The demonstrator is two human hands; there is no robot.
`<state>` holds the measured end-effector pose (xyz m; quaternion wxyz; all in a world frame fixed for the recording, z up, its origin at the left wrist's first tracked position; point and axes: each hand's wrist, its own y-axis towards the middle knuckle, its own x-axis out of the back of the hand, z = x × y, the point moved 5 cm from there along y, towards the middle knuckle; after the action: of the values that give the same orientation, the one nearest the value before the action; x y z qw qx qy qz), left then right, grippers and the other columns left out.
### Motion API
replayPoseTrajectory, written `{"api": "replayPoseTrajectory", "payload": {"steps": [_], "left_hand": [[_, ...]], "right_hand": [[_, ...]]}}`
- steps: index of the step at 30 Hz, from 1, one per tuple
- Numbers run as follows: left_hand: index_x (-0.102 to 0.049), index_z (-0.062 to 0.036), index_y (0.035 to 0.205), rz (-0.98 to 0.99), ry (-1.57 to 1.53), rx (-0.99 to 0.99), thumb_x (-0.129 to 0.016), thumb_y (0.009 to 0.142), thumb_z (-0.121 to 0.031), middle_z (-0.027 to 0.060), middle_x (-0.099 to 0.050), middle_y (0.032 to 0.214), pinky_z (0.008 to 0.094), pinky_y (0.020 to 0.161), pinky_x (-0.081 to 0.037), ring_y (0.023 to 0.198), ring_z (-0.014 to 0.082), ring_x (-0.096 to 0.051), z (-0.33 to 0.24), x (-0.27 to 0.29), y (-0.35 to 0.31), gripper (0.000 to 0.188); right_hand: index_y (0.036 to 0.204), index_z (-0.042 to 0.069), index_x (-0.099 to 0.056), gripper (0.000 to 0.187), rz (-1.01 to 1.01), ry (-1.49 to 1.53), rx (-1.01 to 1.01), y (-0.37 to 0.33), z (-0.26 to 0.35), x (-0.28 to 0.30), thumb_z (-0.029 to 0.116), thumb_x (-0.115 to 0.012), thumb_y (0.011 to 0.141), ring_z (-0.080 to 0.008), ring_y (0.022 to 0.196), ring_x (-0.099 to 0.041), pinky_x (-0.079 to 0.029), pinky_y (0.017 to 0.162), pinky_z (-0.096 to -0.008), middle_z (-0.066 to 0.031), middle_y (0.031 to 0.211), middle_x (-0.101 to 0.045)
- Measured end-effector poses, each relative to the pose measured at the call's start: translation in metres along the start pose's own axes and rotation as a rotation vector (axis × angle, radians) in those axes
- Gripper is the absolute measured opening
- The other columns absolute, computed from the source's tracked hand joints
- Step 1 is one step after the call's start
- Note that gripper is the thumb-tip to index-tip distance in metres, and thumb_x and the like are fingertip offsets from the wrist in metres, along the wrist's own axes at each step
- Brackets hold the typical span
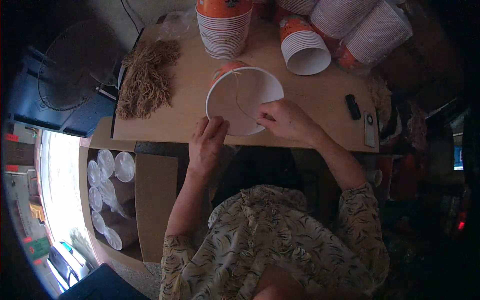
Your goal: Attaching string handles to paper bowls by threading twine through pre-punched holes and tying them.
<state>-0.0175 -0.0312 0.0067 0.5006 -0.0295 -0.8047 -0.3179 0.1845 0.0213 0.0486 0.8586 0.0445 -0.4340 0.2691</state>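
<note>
A large paper bucket (250, 90), white inside and orange outside, is tilted with its mouth facing me at the table's near edge. My left hand (207, 140) grips its lower left rim, fingers bent over the edge. A thin brown cord (237, 95) runs from a small knot at the far rim down across the bucket's mouth. Its near end is pinched in my right hand (286, 119), closed at the bucket's right side. The fingertips of my right hand are partly hidden by the hand itself.
A bundle of brown cords (150, 77) lies on the table (185, 117) at left. Stacked buckets (224, 30) stand behind, with more nested buckets (307, 52) lying at back right. A black object (353, 106) and a phone-like slab (369, 129) lie at right. An open carton (157, 200) holds several wrapped bucket stacks.
</note>
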Motion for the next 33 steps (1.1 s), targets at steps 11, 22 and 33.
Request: {"api": "replayPoseTrajectory", "payload": {"steps": [11,22,33], "left_hand": [[-0.072,-0.0072,0.099,-0.019,-0.249,0.128,-0.073,0.072,0.004,0.0091,-0.065,0.102,0.0379,0.082,-0.055,0.101,0.0291,-0.063,0.021,0.003,0.015,0.029],[-0.076,-0.006,0.103,0.299,-0.766,0.345,-0.08,0.082,-0.006,0.0062,-0.073,0.091,0.0293,0.064,-0.054,0.073,0.0112,-0.066,0.022,-0.003,0.035,0.021],[-0.072,-0.0084,0.116,0.26,-0.694,0.16,-0.064,0.081,0.006,0.0104,-0.072,0.105,0.038,0.074,-0.06,0.086,0.026,-0.072,0.002,-0.03,0.016,0.039]], "right_hand": [[0.095,0.005,-0.062,0.012,-0.283,-0.135,0.106,-0.004,0.011,0.012,0.016,-0.067,0.095,-0.0303,0.074,-0.071,-0.053,0.062,-0.0397,-0.0152,0.082,-0.068],[0.1,0.004,-0.06,0.012,-0.633,-0.1,0.329,0.003,0.012,-0.005,0.014,-0.065,0.096,-0.0342,0.075,-0.07,-0.055,0.061,-0.043,-0.0157,0.084,-0.068],[0.096,0.004,-0.064,0.011,-0.335,0.074,0.068,0.004,-0.004,-0.017,0.015,-0.066,0.094,-0.0341,0.077,-0.069,-0.053,0.064,-0.0431,-0.0169,0.088,-0.068]]}}
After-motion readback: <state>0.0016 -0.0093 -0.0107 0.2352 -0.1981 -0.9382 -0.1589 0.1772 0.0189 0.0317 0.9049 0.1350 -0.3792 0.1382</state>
